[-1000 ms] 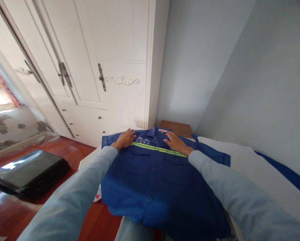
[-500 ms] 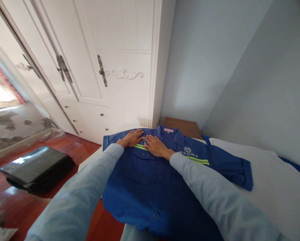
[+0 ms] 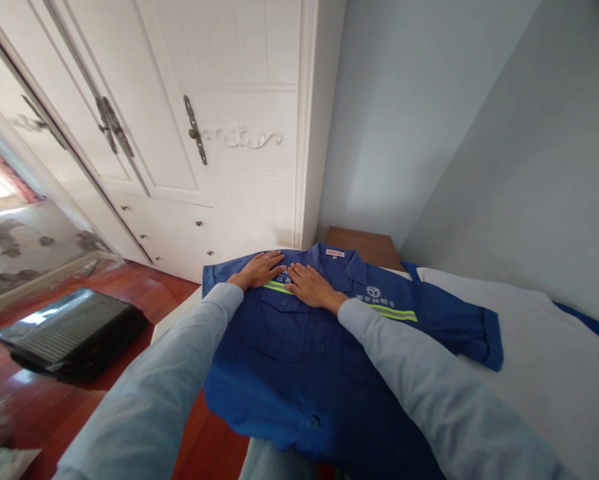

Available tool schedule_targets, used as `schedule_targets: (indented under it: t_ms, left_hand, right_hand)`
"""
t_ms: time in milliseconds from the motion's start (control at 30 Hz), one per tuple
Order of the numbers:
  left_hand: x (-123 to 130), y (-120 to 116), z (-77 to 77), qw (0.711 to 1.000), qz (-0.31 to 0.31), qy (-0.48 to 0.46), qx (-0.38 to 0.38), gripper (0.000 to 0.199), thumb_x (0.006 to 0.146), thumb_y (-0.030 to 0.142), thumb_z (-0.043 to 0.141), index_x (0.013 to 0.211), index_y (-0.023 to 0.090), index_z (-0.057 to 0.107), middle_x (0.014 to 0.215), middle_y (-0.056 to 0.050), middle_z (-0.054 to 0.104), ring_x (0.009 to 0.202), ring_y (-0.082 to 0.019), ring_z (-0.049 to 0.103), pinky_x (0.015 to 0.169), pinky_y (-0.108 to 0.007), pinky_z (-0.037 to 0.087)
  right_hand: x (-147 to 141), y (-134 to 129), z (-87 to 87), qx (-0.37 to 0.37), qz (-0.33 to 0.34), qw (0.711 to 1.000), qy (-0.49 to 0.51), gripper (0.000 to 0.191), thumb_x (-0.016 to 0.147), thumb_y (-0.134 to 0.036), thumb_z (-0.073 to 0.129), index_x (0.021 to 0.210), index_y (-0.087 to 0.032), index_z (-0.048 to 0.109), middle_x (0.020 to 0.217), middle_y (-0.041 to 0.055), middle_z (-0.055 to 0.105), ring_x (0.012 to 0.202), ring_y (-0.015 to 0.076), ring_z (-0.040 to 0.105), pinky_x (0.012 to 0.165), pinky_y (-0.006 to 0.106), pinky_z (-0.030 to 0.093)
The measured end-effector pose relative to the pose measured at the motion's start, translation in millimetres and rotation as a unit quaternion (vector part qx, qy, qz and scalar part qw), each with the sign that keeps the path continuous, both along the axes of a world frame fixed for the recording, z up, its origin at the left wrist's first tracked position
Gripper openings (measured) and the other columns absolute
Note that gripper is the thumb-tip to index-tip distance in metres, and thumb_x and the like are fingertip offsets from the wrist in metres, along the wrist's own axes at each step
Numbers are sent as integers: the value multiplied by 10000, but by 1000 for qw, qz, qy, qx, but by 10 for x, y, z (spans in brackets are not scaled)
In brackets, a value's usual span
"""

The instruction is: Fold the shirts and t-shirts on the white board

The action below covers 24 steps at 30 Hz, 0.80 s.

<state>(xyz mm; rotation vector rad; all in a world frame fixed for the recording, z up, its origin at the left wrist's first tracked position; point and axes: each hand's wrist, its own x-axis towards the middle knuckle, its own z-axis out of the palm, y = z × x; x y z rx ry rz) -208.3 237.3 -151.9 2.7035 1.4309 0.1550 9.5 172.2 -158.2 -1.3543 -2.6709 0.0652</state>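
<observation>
Head view, blue shirt (image 3: 274,367) beneath left hand (image 3: 259,269) and right hand (image 3: 310,285), both flat, unclenched, side by side

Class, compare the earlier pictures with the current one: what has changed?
The right hand has moved left across the blue shirt, past the collar, to lie close beside the left hand. This uncovers the white emblem. The shirt's right-hand sleeve spreads further right. No grip was visibly taken or released. The left hand stays on the shirt's upper left.
</observation>
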Motion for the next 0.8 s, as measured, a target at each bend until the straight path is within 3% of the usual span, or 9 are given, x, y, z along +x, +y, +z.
schedule_targets:
  t_ms: [167,333,500,600,667,800]
  left_hand:
    - [-232,-20,7,998,54,12,2,694,1032,559,244,1568,146,398,1669,-130,310,1545,-271,270,1253,-398,208]
    - [-775,-212,44,992,119,44,-18,714,1040,573,201,1599,145,323,1688,-142,249,1573,-259,174,1262,-434,172]
    - [-1195,-427,190,962,263,79,10,758,1034,598,201,1593,99,308,1687,-201,210,1575,-326,141,1238,-560,188]
    - [-1169,-567,269,941,331,50,54,762,1038,582,191,1548,41,360,1656,-261,255,1561,-363,187,1208,-584,245]
    - [-1026,-702,266,941,330,9,70,776,1037,596,162,1535,40,375,1643,-269,286,1554,-358,216,1199,-553,281]
    - [-707,-1003,113,979,197,-20,52,838,1006,690,174,1589,103,314,1679,-202,237,1574,-308,158,1244,-498,212]
  right_hand:
    - [5,-13,17,-4,-6,1000,-1,692,1066,-530,254,1570,-71,373,1643,175,339,1536,288,294,1256,462,226]
    - [-4,-24,28,-15,-14,1000,-3,699,1063,-536,258,1572,-70,368,1650,171,325,1541,285,282,1259,456,220]
    - [-3,-14,-1,-4,-14,1000,-3,693,1063,-538,231,1571,-91,380,1649,162,331,1540,283,285,1252,464,232]
    - [-3,-8,-11,0,-13,1000,-8,702,1062,-539,221,1568,-81,385,1645,167,340,1536,289,294,1251,465,238]
    - [-5,-12,-8,0,-13,1000,-13,707,1061,-537,221,1565,-71,386,1643,171,341,1535,294,295,1251,466,242]
    - [-9,-27,6,4,-13,1000,-27,706,1062,-526,211,1567,-62,378,1644,173,335,1536,299,292,1251,471,244]
